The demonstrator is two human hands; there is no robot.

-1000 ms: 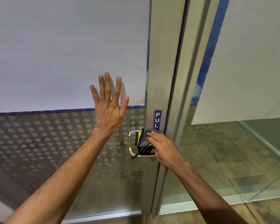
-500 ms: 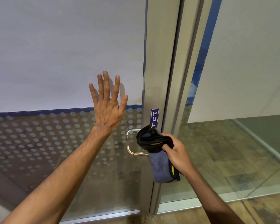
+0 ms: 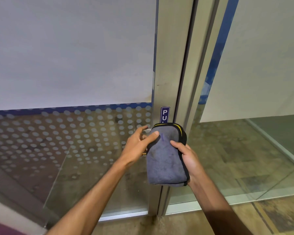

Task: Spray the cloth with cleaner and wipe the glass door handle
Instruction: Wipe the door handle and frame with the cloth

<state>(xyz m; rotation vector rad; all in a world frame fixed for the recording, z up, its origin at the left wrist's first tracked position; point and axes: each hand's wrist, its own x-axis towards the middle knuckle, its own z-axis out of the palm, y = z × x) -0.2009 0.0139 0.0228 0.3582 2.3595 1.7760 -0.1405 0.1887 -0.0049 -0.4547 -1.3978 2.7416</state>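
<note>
On the left, the frosted, dot-patterned glass door panel (image 3: 71, 136) stands behind the left hand (image 3: 139, 145), whose loosely spread fingers leave only the thumb resting on the folded grey microfibre cloth with black-and-yellow edging (image 3: 165, 160). The cloth hides most of the metal door handle (image 3: 147, 130), a sliver showing beside the fingers. The right hand (image 3: 187, 160) grips the cloth's right edge, below the blue "PULL" sticker (image 3: 165, 114) on the aluminium frame (image 3: 170, 65).

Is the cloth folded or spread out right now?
Folded. The cloth is a compact grey pad with doubled black edging at its top, held in the right hand.
</note>
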